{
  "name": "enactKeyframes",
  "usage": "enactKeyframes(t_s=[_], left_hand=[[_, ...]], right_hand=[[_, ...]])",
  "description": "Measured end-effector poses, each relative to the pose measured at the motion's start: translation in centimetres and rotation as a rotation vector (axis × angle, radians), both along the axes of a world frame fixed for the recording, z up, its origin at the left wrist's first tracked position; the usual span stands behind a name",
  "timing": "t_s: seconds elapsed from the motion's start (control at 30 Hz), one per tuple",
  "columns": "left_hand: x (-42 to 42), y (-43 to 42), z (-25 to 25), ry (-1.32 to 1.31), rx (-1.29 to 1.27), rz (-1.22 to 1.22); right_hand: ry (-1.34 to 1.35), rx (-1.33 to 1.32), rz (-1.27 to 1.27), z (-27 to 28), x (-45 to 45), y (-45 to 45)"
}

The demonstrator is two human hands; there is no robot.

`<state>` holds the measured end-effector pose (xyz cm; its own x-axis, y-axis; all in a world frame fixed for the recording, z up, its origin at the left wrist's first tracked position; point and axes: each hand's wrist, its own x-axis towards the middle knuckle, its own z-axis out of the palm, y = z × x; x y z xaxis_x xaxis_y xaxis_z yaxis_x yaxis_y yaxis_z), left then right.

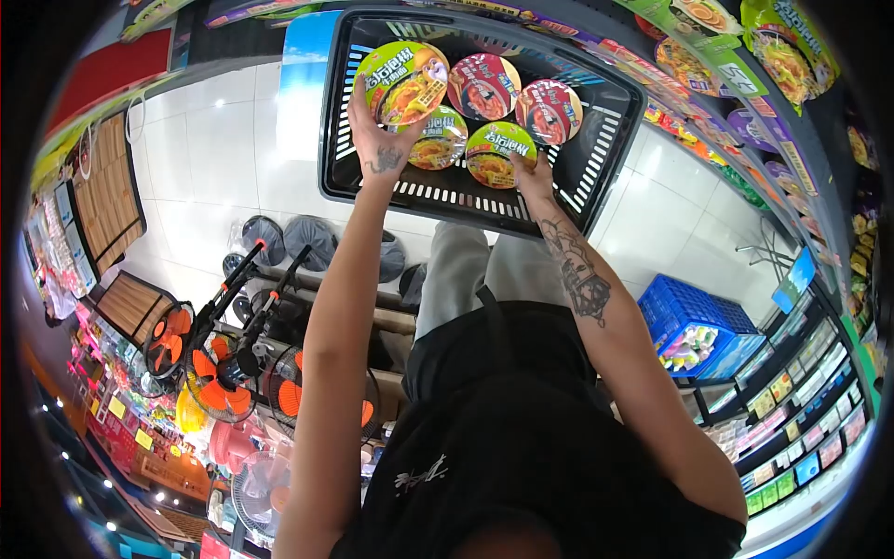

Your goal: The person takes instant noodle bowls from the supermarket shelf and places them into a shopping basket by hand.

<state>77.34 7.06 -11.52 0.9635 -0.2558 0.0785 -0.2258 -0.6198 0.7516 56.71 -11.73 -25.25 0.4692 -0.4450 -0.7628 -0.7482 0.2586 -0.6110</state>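
My left hand [377,147] is closed around the side of a green-lidded instant noodle bowl [407,82]. This bowl looks larger than the others and partly covers another green noodle bowl [438,142] below it. At the lower right of the group, my right hand [535,179] has its fingers on the edge of a third green noodle bowl [498,152]; its grip is partly hidden. Two red-lidded noodle bowls, one upper [484,86] and one at the right [549,112], sit alongside. All are in or over a black slotted shopping basket [466,211].
Shelves with noodle packets [792,56] curve along the right. A blue crate [680,317] with packaged goods stands on the tiled floor [209,168]. Fans with orange blades [223,387] crowd the left, near wooden folding pieces [102,200]. The basket overlaps a blue-and-white panel [303,56].
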Motion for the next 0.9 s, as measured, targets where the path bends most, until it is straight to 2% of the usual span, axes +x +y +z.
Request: enactKeyframes(t_s=[0.07, 0.17, 0.27, 0.37, 0.43, 0.47, 0.5, 0.57, 0.6, 0.67, 0.73, 0.8, 0.87, 0.9], left_hand=[[0.8, -0.3, -1.1, -0.007, 0.021, -0.001], [1.2, -0.2, -2.4, -0.032, 0.023, -0.016], [0.9, 0.0, -3.0, -0.041, 0.033, -0.038], [-0.5, 0.3, -2.9, 0.083, -0.105, -0.024], [-2.9, 0.8, -3.6, 0.243, -0.216, 0.184], [-4.0, 1.5, -4.8, 0.367, -0.229, 0.308], [-4.4, 2.2, -5.7, 0.365, -0.229, 0.306], [-4.3, 3.3, -6.7, 0.577, 0.427, -0.26], [-4.4, 3.1, -6.9, 0.578, 0.424, -0.261], [-4.9, 1.9, -7.4, 0.19, 0.509, -0.32], [-5.1, 1.2, -7.4, 0.262, 0.593, -0.325], [-4.6, 0.9, -6.4, 0.473, 0.603, -0.354], [-3.9, 2.4, -8.3, 0.44, 0.575, -0.378], [-3.5, 4.0, -10.8, 0.08, 0.616, -0.593]], right_hand=[[0.021, -0.157, 0.033, -0.9, -0.3, 0.2], [0.02, -0.151, 0.116, -1.6, 0.0, -0.6], [0.008, -0.227, 0.135, 2.2, 1.6, -0.5], [0.102, -0.262, 0.159, 3.0, 1.5, -0.4], [0.133, -0.242, 0.147, 0.1, 0.1, -0.5], [0.128, -0.243, 0.145, 0.6, 0.3, -0.5], [0.13, -0.246, 0.157, 1.6, 0.5, -0.6], [0.152, -0.304, 0.191, 2.7, 0.8, -0.6], [0.154, -0.307, 0.191, 2.8, 0.9, -0.6], [0.198, -0.256, 0.222, 2.6, 0.9, -1.0], [0.216, -0.257, 0.252, 2.2, 0.6, -1.3], [0.229, -0.258, 0.284, 2.2, 0.4, -1.4], [0.237, -0.244, 0.291, 2.7, 0.6, -1.6], [0.203, -0.167, 0.257, -1.5, -0.9, -1.9]])
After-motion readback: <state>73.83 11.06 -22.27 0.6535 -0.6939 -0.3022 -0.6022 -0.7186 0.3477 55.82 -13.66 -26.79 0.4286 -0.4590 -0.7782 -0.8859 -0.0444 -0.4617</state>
